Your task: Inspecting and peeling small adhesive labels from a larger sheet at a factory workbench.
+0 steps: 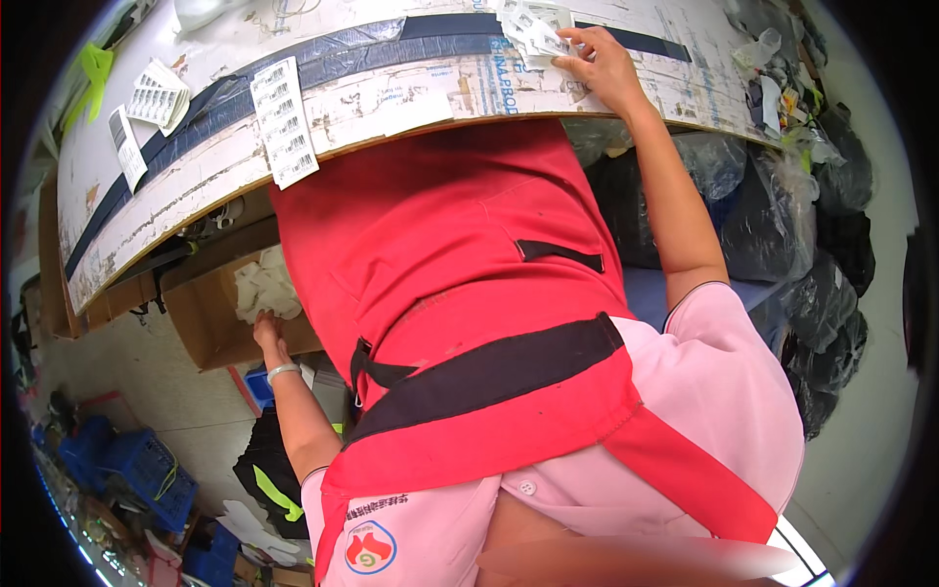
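On the table's far right part, my right hand (602,70) has its thumb and fingers pinched at the edge of a loose stack of white printed label sheets (536,34). Low on the left, beneath the table's edge, my left hand (268,335) is closed at the near side of some crumpled white paper (266,286) in a cardboard box (201,311). Its fingertips are small in view, and what they hold is not clear. A strip of barcode labels (284,122) lies between the hands, overhanging the table's front edge.
More label sheets (158,96) and a single label (127,149) lie on the table (357,112) at left. Dark tape runs across its scuffed top. Black plastic bags (773,210) crowd the right side. Blue baskets (147,474) stand on the floor at lower left.
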The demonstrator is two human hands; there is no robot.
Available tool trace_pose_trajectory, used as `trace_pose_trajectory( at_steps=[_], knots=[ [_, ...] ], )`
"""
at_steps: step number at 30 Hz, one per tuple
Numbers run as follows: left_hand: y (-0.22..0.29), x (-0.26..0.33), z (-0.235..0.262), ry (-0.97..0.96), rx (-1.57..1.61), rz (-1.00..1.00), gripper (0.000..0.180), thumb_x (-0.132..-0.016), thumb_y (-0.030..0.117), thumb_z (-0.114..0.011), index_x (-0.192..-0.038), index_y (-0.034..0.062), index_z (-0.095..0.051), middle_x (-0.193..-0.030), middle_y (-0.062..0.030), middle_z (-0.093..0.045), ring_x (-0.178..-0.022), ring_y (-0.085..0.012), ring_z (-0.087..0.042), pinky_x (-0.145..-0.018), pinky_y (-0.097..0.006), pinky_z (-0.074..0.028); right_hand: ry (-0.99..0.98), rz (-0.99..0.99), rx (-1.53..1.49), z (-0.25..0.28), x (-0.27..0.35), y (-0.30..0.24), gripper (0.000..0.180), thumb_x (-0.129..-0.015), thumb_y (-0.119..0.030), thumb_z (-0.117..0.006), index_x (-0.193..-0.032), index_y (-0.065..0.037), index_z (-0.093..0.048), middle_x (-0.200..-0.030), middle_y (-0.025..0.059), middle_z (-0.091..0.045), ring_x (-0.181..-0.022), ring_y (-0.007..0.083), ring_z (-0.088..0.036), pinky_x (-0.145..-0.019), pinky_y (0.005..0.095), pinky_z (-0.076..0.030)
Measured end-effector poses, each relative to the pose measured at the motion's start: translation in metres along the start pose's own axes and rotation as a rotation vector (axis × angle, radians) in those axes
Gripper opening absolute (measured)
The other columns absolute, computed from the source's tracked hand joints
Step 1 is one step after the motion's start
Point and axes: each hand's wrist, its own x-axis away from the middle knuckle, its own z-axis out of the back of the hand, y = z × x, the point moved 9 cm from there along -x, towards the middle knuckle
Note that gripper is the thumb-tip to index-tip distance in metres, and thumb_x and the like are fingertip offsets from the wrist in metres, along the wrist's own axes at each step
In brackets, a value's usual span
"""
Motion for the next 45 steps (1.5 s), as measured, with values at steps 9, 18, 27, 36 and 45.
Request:
trace_pose_trajectory(
  at_steps=[9, 18, 27, 36, 45],
  knots=[
    [0.026, 0.030, -0.041, 0.050, -0.111, -0.123, 0.051, -0.080, 0.006, -0.065, -0.130, 0.0027, -0.057, -0.079, -0.0015, -0.059, -0.060, -0.0096, -0.049, -0.053, -0.026, -0.041, 0.192, 0.018, -0.185, 0.005, 0.015, -0.050, 0.029, -0.084, -0.020, -0.071, -0.110, -0.009, -0.069, -0.098, 0.0077, -0.065, -0.085, 0.0226, -0.061, -0.079, 0.0326, -0.049],
    [0.129, 0.122, -0.140, -0.144, 0.052, -0.375, 0.037, -0.084, 0.005, -0.064, -0.121, 0.0054, -0.064, -0.102, -0.0041, -0.066, -0.071, -0.0094, -0.051, -0.066, -0.023, -0.043, 0.015, 0.711, -0.142, -0.128, 0.041, -0.318, 0.034, -0.080, -0.023, -0.073, -0.111, -0.011, -0.066, -0.115, 0.0061, -0.064, -0.111, 0.0276, -0.057, -0.097, 0.0377, -0.045],
    [0.193, 0.229, -0.152, -0.251, 0.131, -0.681, 0.022, -0.090, 0.006, -0.063, -0.111, 0.0012, -0.068, -0.097, -0.0064, -0.069, -0.085, -0.0106, -0.062, -0.076, -0.023, -0.050, -0.172, 0.704, -0.340, -0.135, 0.030, -0.327, 0.013, -0.086, -0.016, -0.070, -0.093, -0.005, -0.072, -0.103, 0.0068, -0.071, -0.095, 0.0257, -0.065, -0.083, 0.0343, -0.052],
    [0.242, 0.324, -0.229, -0.931, 0.324, -0.342, 0.051, -0.101, 0.042, -0.048, -0.105, -0.0057, -0.065, -0.089, -0.0107, -0.067, -0.075, -0.0158, -0.065, -0.064, -0.028, -0.055, -0.014, 0.628, -0.466, -0.107, 0.038, -0.316, 0.007, -0.082, -0.010, -0.072, -0.089, -0.008, -0.072, -0.092, 0.0044, -0.071, -0.086, 0.0222, -0.066, -0.079, 0.0326, -0.051],
    [0.237, 0.338, -0.237, -0.818, 0.531, -0.346, 0.022, -0.094, 0.016, -0.064, -0.104, -0.0034, -0.068, -0.095, -0.0080, -0.071, -0.082, -0.0115, -0.066, -0.072, -0.025, -0.053, -0.531, 0.018, -0.882, -0.118, 0.081, -0.276, 0.021, -0.086, -0.018, -0.073, -0.098, -0.002, -0.067, -0.081, 0.0065, -0.066, -0.078, 0.0134, -0.062, -0.070, 0.0276, -0.050]
  ],
)
